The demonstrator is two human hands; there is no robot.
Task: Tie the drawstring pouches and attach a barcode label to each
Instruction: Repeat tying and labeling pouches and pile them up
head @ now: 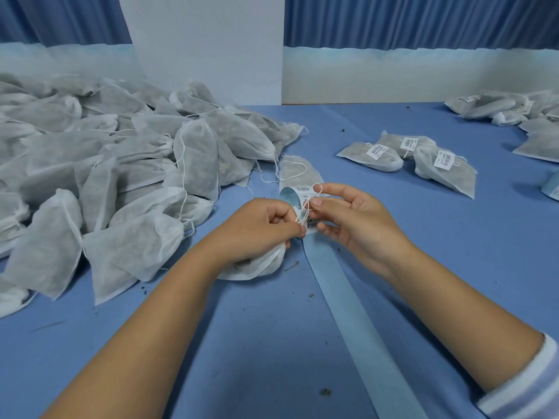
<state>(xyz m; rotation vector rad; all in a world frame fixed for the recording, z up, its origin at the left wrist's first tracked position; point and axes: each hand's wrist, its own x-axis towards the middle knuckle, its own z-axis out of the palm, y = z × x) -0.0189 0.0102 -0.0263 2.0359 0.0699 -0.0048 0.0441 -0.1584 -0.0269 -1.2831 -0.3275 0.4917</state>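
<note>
The blue table (pixel 272 343) carries a pale blue strip (pixel 348 313). The strip lies flat from the near edge toward the middle, where its far end curls up off the surface. Left of the strip, a big heap (pixel 90 164) of unlabelled pouches spreads to the table's left side. One pouch (pixel 257 264) lies just beside the strip's left edge. Just beyond the strip's curled end lies a lone pouch (pixel 298 173). Right of the strip and farther back, three labelled pouches (pixel 408 155) lie touching one another. Well right of those, a far heap (pixel 499 108) sits by the back. Dark crumbs (pixel 325 391) lie scattered left of the strip's near part.
</note>
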